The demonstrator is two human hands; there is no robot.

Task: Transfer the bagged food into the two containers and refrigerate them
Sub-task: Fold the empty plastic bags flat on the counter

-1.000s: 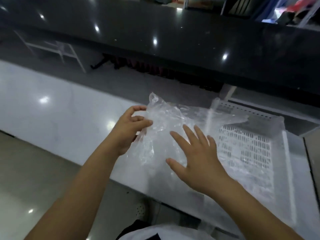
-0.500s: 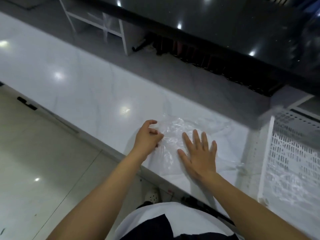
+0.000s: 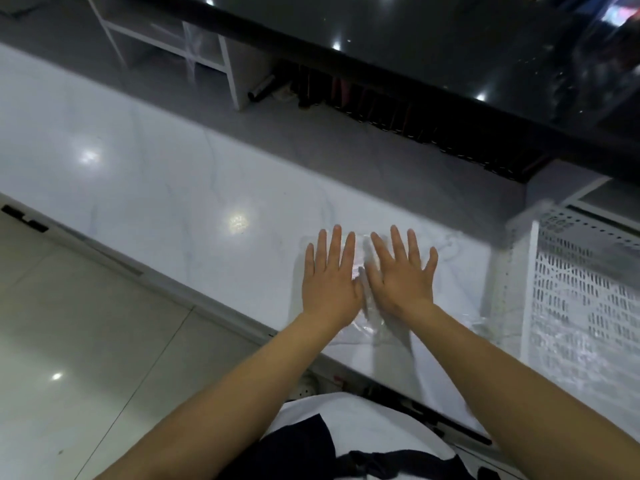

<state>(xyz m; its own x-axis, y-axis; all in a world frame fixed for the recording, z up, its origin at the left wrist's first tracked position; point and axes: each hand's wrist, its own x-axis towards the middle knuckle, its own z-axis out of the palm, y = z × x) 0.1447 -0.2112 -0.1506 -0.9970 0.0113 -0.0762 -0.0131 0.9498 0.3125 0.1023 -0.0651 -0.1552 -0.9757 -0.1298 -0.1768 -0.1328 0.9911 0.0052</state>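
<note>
A clear, empty-looking plastic bag (image 3: pixel 450 251) lies flattened on the white marble counter (image 3: pixel 173 202). My left hand (image 3: pixel 330 275) presses flat on its left part with straight, spread fingers. My right hand (image 3: pixel 401 271) lies flat beside it on the bag, fingers also straight. Both palms face down. No food and no containers are in view.
A white perforated plastic basket (image 3: pixel 581 292) stands on the counter to the right, with crinkled clear plastic inside it. A dark glossy raised ledge (image 3: pixel 415 46) runs along the back. White shelf frames (image 3: pixel 207 53) stand beneath it. The tiled floor (image 3: pixel 69 341) lies to the left.
My left hand let go of the bag's edge and now lies flat on it. The bag went from bunched up in the air to pressed flat on the counter.
</note>
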